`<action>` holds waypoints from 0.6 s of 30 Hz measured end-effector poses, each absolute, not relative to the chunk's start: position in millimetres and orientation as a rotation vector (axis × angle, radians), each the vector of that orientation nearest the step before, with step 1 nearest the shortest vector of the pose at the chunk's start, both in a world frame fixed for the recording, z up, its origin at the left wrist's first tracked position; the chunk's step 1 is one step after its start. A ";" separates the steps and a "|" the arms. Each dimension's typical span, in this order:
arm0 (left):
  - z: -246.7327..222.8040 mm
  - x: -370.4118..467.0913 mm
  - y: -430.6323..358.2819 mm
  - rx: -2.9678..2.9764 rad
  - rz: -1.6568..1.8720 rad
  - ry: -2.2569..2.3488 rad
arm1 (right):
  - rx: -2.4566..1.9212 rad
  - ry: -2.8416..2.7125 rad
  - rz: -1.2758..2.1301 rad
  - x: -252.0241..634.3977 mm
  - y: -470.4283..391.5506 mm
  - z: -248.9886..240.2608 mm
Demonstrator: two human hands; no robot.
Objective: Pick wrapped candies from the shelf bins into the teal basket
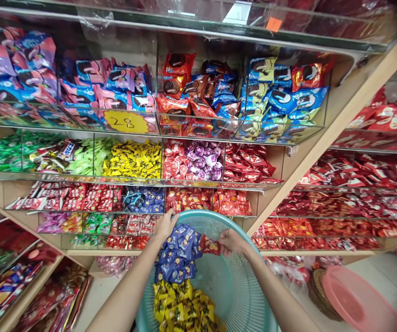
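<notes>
A teal plastic basket [253, 276] stands upright in front of the shelves. Blue-purple packets [179, 251] fill its upper left part, with yellow packets [184, 304] below them. My left hand [166, 226] is closed on the basket's rim at the upper left. Inside the right side of the basket, my right hand [231, 241] pinches a red packet [210, 245], which lies beside the blue-purple ones. Part of the basket's pale green bottom shows to the right of the packets.
Divided shelves of wrapped sweets rise ahead, with clear front panels [191, 182] and a yellow "28" sign [125, 121]. A slanting wooden post [309, 147] stands at right. A pink basket [360, 299] is at lower right; packaged goods [8, 290] fill a lower left rack.
</notes>
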State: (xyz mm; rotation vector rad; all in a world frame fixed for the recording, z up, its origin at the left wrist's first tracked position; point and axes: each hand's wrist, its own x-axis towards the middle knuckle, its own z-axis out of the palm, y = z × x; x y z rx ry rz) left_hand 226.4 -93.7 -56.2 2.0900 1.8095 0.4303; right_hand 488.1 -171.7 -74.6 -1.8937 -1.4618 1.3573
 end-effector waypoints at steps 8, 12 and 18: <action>-53.8 228.4 -94.2 2.094 0.378 1.843 | -1.873 -1.483 1.260 481.5 -165.8 -101.4; -55.0 229.1 -93.3 2.090 0.402 1.826 | -1.927 -1.719 0.903 483.5 -162.5 -91.8; -56.1 229.0 -92.1 2.050 0.444 1.797 | -1.834 -1.818 0.785 468.4 -141.1 -51.0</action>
